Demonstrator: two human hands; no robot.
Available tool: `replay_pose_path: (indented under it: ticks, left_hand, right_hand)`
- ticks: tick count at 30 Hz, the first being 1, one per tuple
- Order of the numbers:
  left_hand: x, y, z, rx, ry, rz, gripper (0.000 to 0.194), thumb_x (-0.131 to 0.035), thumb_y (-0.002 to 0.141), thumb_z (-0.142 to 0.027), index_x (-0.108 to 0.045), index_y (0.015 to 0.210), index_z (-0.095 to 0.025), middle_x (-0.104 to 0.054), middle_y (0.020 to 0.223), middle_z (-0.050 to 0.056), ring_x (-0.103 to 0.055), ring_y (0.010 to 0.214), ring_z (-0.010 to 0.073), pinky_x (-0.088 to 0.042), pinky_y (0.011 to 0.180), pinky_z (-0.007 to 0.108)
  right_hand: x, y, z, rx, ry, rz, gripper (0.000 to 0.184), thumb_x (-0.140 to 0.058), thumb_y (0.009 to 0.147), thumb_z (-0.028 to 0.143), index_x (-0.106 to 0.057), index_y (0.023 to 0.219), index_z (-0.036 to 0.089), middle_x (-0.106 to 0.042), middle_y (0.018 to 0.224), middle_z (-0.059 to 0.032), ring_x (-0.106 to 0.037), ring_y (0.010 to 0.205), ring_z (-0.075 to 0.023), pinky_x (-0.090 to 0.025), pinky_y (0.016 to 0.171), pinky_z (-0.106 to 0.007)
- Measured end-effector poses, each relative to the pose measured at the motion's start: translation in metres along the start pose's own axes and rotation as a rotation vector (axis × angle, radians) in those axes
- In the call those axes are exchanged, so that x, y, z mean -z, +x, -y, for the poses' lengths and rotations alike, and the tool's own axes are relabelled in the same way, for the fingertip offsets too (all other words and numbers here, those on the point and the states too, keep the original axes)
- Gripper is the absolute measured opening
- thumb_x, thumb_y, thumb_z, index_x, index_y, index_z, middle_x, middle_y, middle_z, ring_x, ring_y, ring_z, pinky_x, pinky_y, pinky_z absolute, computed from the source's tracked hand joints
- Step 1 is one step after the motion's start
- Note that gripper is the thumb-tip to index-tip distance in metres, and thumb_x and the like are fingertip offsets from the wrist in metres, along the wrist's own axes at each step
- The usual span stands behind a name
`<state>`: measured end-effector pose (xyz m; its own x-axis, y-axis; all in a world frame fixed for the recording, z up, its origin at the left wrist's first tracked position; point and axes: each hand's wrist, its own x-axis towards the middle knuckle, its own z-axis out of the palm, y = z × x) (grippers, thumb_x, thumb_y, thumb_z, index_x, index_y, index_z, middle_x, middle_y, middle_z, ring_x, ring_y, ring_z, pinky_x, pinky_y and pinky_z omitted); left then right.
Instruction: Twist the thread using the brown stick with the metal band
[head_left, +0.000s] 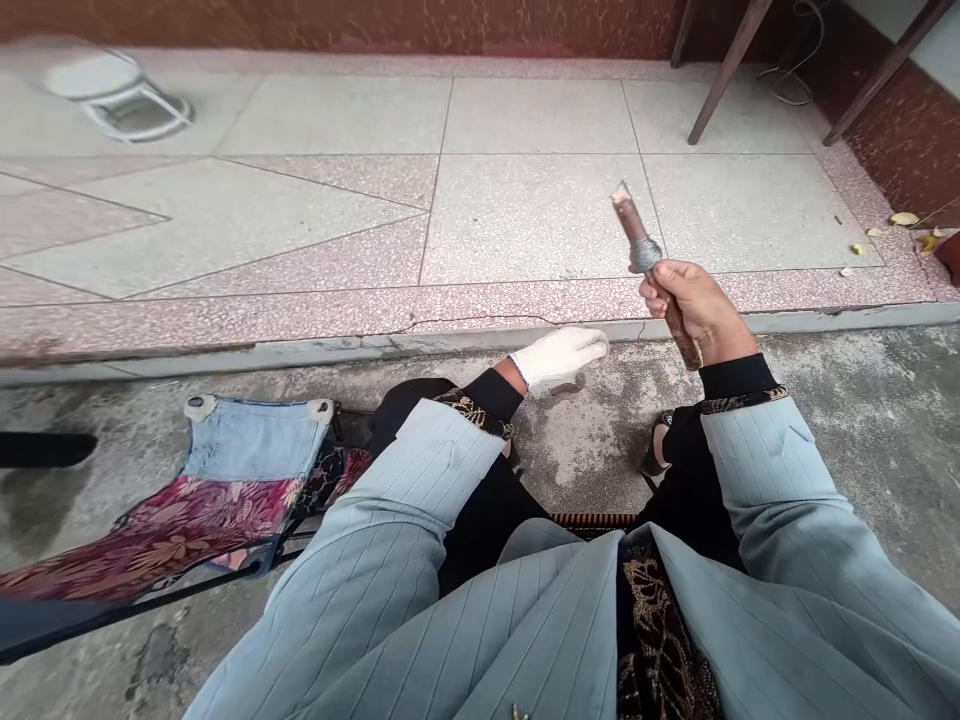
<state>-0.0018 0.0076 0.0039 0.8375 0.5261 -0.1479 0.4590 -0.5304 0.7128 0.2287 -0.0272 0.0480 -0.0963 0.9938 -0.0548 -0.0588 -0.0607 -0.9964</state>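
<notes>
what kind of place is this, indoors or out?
Probably outdoors, a covered porch or walkway along a building. A raised speckled tile floor runs along a brown wall, with rough concrete ground below its edge and dry fallen leaves on the tiles.

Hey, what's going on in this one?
A seated person in a pale blue pinstriped jacket grips a wooden stick bound with grey wire in the bare right hand, holding it up at a tilt. The white-gloved left hand is low, close to a small brown object on the concrete floor. A folding seat covered in denim and floral cloth stands to the person's left.
</notes>
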Motion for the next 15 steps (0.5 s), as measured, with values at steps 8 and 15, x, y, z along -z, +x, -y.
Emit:
replay_pose_path:
  ticks: [8, 15]
  left_hand:
    - [-0.007, -0.006, -0.021, -0.074, 0.109, 0.068, 0.041, -0.037, 0.101, -0.047, -0.067, 0.112, -0.021, -0.072, 0.102, 0.004, -0.065, 0.089, 0.0198, -0.044, 0.081, 0.029]
    - [0.012, -0.006, -0.022, -0.026, 0.210, -0.047, 0.040, -0.038, 0.100, -0.045, -0.069, 0.105, -0.020, -0.071, 0.092, 0.005, -0.064, 0.084, 0.0196, -0.043, 0.076, 0.028]
  right_hand:
    - [0.013, 0.021, -0.014, -0.160, -0.718, -0.263, 0.029, -0.058, 0.093, 0.043, -0.065, 0.087, 0.015, -0.061, 0.072, -0.0050, -0.048, 0.059, -0.0128, -0.035, 0.055, -0.026]
    - [0.020, 0.001, -0.021, -0.410, -1.181, 0.339, 0.016, -0.071, 0.081, 0.031, -0.079, 0.084, 0.017, -0.067, 0.071, -0.0069, -0.053, 0.062, -0.0165, -0.036, 0.062, -0.031]
